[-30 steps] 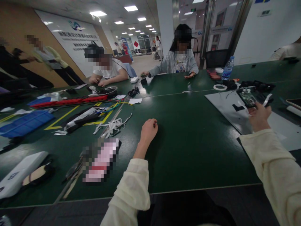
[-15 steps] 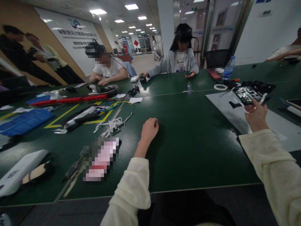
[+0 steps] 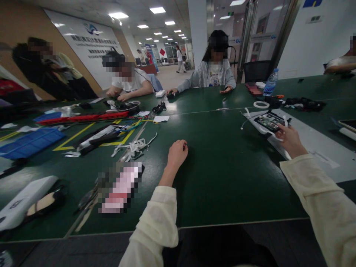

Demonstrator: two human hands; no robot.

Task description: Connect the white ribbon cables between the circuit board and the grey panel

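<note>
My left hand (image 3: pixel 178 152) rests on the green table (image 3: pixel 222 167), its fingers curled in loosely, and nothing shows in it. To its left lie a tangle of white strips (image 3: pixel 135 149) and a blurred-out pink flat item (image 3: pixel 122 189). Over at the right, my right hand (image 3: pixel 290 139) grips the near edge of a circuit board (image 3: pixel 268 121) between thumb and fingers. White strips and a thin cable trail from the board. It is tilted above the left side of a pale flat sheet (image 3: pixel 322 148); whether it touches the sheet I cannot tell.
A tape roll (image 3: pixel 261 105), a water bottle (image 3: pixel 271 82) and a black cloth-like bundle (image 3: pixel 304 104) stand or lie beyond the board. On the left are a blue basket (image 3: pixel 32 142), a red strip (image 3: pixel 83 118) and a white case (image 3: pixel 25 202). Two people sit opposite, wearing headgear.
My right hand has brought the circuit board left and slightly down, away from the black bundle, over the sheet's left side. My left hand has stayed in place.
</note>
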